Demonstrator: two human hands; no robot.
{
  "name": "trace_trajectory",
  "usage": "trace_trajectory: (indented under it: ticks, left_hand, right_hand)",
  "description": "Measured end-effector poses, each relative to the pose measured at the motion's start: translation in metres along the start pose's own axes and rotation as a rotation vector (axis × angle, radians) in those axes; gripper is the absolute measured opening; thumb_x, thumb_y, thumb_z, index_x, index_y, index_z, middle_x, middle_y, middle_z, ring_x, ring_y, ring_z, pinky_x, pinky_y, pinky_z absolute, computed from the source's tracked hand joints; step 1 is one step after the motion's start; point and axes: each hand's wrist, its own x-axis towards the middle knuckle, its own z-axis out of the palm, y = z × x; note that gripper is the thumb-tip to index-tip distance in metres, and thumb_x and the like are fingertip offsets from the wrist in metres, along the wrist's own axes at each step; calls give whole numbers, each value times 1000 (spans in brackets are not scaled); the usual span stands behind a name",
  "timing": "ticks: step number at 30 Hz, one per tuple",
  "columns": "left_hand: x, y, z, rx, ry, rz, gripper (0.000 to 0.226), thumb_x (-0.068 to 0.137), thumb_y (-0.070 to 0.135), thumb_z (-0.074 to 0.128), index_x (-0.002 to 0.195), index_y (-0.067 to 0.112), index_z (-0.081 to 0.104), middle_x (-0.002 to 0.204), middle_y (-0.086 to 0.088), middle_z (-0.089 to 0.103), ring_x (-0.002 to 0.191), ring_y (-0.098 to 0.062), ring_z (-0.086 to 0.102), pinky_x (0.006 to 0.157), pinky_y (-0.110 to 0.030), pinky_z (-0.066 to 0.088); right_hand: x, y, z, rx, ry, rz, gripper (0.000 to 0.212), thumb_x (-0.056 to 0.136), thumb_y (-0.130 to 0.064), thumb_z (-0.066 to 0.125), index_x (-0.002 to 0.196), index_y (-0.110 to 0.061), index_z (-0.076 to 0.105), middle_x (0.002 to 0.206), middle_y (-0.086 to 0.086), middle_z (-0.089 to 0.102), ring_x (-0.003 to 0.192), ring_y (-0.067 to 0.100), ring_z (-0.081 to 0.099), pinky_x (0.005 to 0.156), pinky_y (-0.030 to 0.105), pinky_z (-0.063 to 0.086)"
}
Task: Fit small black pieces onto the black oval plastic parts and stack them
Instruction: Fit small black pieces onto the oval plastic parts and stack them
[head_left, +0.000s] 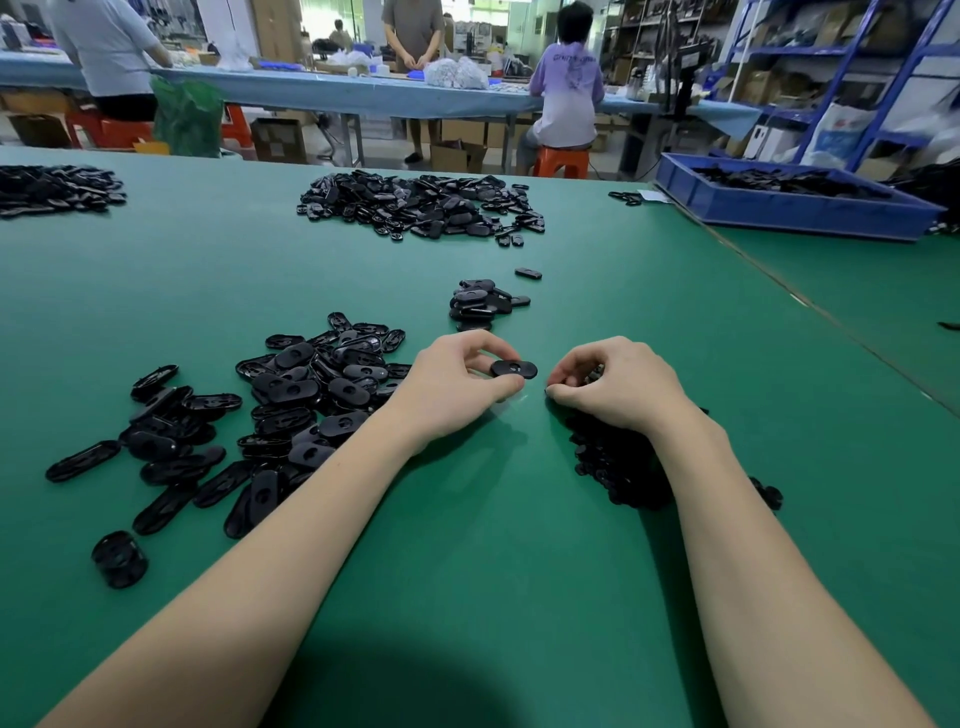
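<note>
My left hand (457, 384) pinches a black oval plastic part (514, 369) between thumb and fingers, just above the green table (467, 545). My right hand (618, 384) sits close beside it with fingers curled; its fingertips pinch at something small and dark on a heap of small black pieces (618, 462) under my wrist. What it holds is mostly hidden. A loose pile of oval parts (280, 410) lies left of my left arm. A short stack of oval parts (475, 304) stands just beyond my hands.
A bigger heap of black parts (426, 205) lies further back, another heap (52, 189) at far left. A blue bin (795, 197) with black parts stands at the right rear. A small stack (119, 558) sits near left. People work at a far bench.
</note>
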Motion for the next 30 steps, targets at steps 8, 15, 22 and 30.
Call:
trace_trajectory:
  ticks: [8, 15, 22, 30]
  left_hand:
    - [2, -3, 0, -14, 33, -21, 16, 81, 21, 77, 91, 31, 73, 75, 12, 71, 67, -10, 65, 83, -34, 56]
    - [3, -5, 0, -71, 94, -44, 22, 87, 13, 72, 105, 25, 76, 81, 5, 77, 70, -10, 68, 77, -25, 56]
    - [4, 1, -1, -320, 198, -136, 8, 90, 11, 71, 92, 18, 76, 79, 1, 74, 70, -10, 60, 61, -13, 49]
    - [4, 6, -3, -655, 197, -146, 27, 89, -11, 65, 106, 10, 62, 92, -11, 75, 75, -19, 75, 66, -21, 60]
  right_hand:
    - [2, 0, 2, 84, 60, -23, 11, 86, -42, 70, 76, -43, 71, 84, -24, 70, 83, 3, 60, 68, 26, 43]
    - [1, -14, 7, 588, 23, -52, 4, 86, -27, 78, 84, -30, 79, 72, -10, 72, 62, 7, 58, 68, 24, 45]
    - [-2, -29, 9, 777, -9, -40, 2, 86, -24, 80, 84, -23, 80, 73, -1, 70, 56, 9, 46, 55, 20, 39]
    - [-2, -44, 16, 917, -18, -25, 12, 88, -10, 77, 83, -20, 80, 71, -4, 70, 53, 11, 40, 50, 16, 37]
